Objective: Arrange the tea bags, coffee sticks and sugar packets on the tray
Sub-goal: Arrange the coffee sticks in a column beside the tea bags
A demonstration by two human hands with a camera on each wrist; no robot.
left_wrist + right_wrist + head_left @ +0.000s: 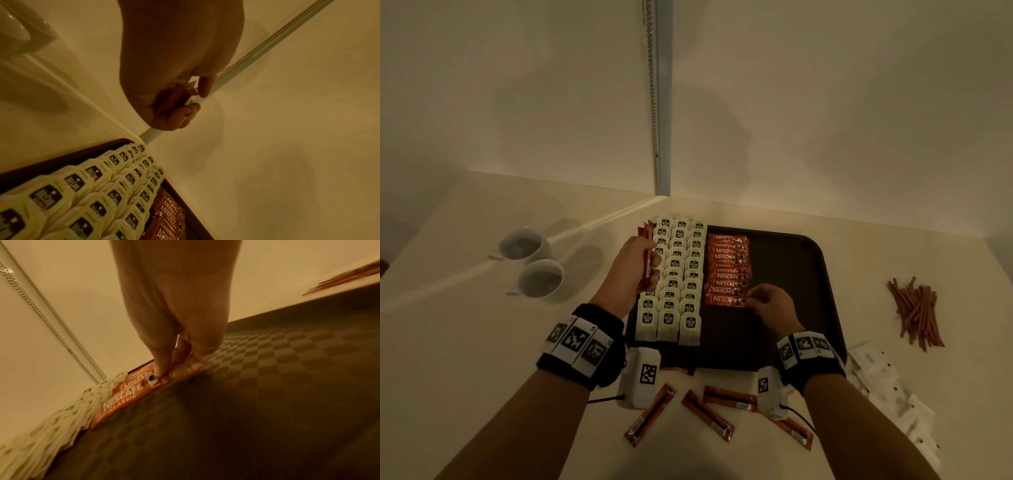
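A dark tray (811, 294) holds three rows of pale tea bags (676, 274) on its left and a column of red Nescafe coffee sticks (727, 270) beside them. My left hand (642, 265) hovers over the tea bags' left row and grips a bundle of coffee sticks (646, 253), seen in the left wrist view as a red bundle (174, 99) in curled fingers. My right hand (763, 299) pinches the right end of the nearest coffee stick (123, 395) in the column, low on the tray (267, 402).
Several loose coffee sticks (709, 413) lie on the table in front of the tray. Thin brown sugar sticks (916, 313) are piled at the right, white packets (887, 390) near them. Two white cups (530, 260) stand at the left. A wall rises behind.
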